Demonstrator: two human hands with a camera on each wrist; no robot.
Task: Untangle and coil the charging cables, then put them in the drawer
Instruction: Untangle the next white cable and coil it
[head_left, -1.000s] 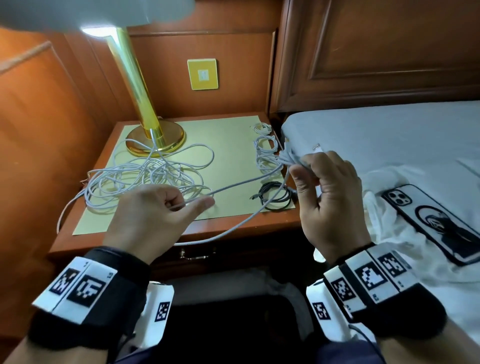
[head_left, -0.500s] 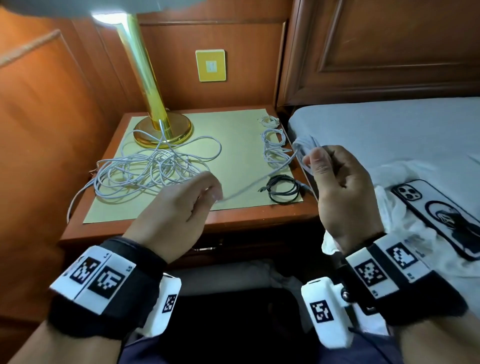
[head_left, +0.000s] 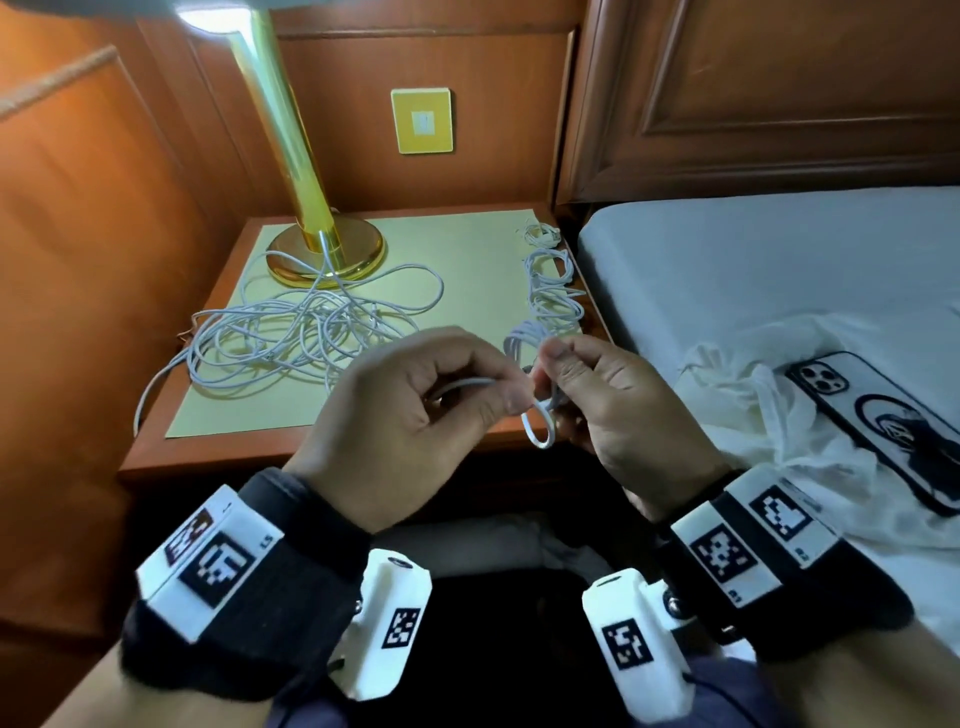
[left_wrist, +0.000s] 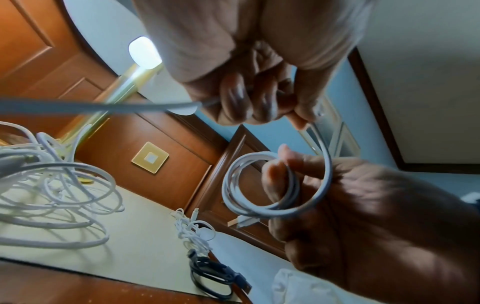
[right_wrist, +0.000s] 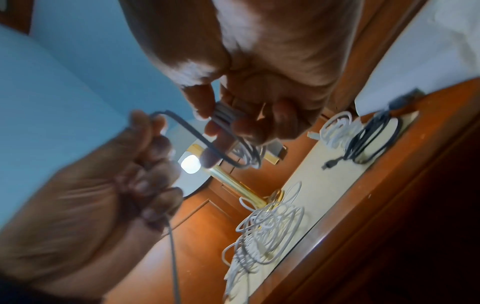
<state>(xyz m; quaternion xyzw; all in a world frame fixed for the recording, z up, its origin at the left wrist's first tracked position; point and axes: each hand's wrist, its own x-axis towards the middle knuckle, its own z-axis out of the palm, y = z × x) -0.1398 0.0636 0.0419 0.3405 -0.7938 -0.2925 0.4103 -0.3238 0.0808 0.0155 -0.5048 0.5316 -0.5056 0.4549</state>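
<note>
A small coil of white cable (head_left: 540, 428) (left_wrist: 262, 185) hangs in front of the nightstand, pinched by my right hand (head_left: 597, 400) (left_wrist: 363, 216) (right_wrist: 246, 82). My left hand (head_left: 415, 410) (left_wrist: 246, 82) (right_wrist: 103, 185) grips the same cable's free run just left of the coil. A loose tangle of white cables (head_left: 306, 327) (left_wrist: 52, 185) (right_wrist: 265, 228) lies on the yellow mat (head_left: 467, 270) near the lamp base. Small bundled white cables (head_left: 550, 280) (left_wrist: 194, 232) (right_wrist: 337, 129) lie at the mat's right edge. A coiled black cable (left_wrist: 215, 275) (right_wrist: 371, 142) lies near the front right corner, hidden behind my hands in the head view.
A brass lamp (head_left: 296, 171) stands at the back of the wooden nightstand (head_left: 218, 457). A bed (head_left: 779, 270) adjoins on the right, with a white cloth (head_left: 753, 415) and a phone (head_left: 878, 415) on it. Wood panelling closes the left and back.
My left hand has come right and up to meet the right hand. The long stretched run of white cable is now drawn into a small loop between them.
</note>
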